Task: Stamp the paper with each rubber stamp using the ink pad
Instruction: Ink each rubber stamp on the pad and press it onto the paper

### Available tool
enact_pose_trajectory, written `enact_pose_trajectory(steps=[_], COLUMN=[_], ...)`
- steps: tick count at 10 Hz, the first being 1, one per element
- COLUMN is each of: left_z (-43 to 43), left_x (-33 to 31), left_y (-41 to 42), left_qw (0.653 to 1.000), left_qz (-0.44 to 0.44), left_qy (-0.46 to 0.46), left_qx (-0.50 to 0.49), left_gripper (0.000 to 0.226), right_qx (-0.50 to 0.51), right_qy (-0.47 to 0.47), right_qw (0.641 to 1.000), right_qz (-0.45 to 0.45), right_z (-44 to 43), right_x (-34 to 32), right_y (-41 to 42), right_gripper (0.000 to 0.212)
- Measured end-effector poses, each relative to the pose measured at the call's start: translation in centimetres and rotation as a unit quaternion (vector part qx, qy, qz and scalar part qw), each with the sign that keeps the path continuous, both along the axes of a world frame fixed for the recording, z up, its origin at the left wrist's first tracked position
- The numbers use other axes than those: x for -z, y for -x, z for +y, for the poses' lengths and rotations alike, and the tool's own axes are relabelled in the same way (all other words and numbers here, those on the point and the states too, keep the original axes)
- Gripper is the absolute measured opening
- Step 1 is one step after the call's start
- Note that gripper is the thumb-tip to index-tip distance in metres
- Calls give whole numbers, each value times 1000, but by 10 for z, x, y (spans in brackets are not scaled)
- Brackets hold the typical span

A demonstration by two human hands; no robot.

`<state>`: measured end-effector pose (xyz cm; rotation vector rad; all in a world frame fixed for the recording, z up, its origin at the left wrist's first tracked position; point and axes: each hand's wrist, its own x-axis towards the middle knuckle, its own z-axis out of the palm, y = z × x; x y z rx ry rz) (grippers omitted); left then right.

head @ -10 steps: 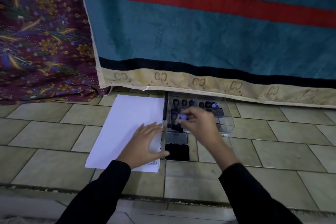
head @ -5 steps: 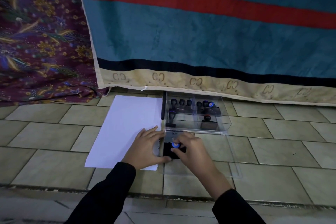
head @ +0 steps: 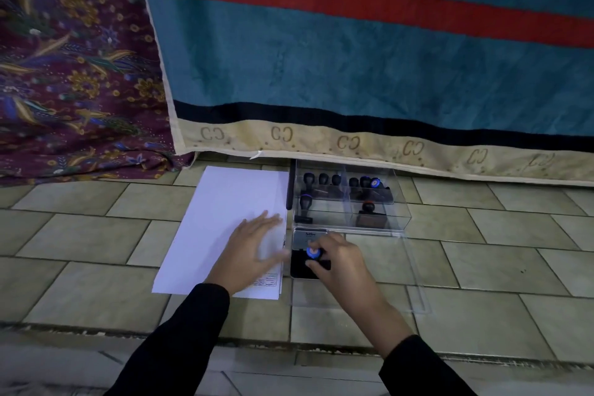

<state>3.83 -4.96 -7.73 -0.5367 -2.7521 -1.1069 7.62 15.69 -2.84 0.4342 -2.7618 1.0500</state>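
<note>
A white paper sheet (head: 225,212) lies on the tiled floor. My left hand (head: 250,247) rests flat on its right part, fingers straight. Small printed marks show near the sheet's lower right corner. To the right of the sheet sits the open ink pad (head: 300,268), its grey lid hinged back behind it. My right hand (head: 340,262) grips a rubber stamp with a blue-ringed knob (head: 312,252) and holds it down on the black pad. Behind the pad stands a clear plastic box (head: 401,219) with several dark-handled stamps (head: 334,183) inside.
A teal towel with a red stripe (head: 353,58) hangs down behind the box. A purple patterned cloth (head: 70,74) hangs at the left. The box's clear lid (head: 414,292) lies flat on the tiles at the right of the ink pad.
My right hand has brought a stamp from the clear box down to the ink pad. My left hand has shifted slightly on the paper.
</note>
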Motion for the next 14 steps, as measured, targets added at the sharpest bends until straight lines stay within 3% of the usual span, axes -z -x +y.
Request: enact_pose_trajectory(steps=[1,2,3,6,14], left_z=[-22,-40,-42,-40,-41], left_x=[-2,4,13,20,27], left_y=[4,10,11,13,16], left_qw=[994,981,974,970,968], left_qz=[31,-14,-30,-40,-22], left_qy=[-28,67,111,129,136], left_qx=[-102,-183,-196,-204,-212], left_gripper=[45,42,45,49,48], right_qx=[-11,-21,-56,-130,-123], right_qy=[-4,35,59,-25,-58], right_qw=[1000,999,997,991,989], right_qz=[-15,17,7,-28,-53], right_z=[4,-4,-22,-55,-64], right_x=[-3,-10,-13,-8,0], right_y=[1,4,7,22,19], right_gripper=[28,31,32,29,22])
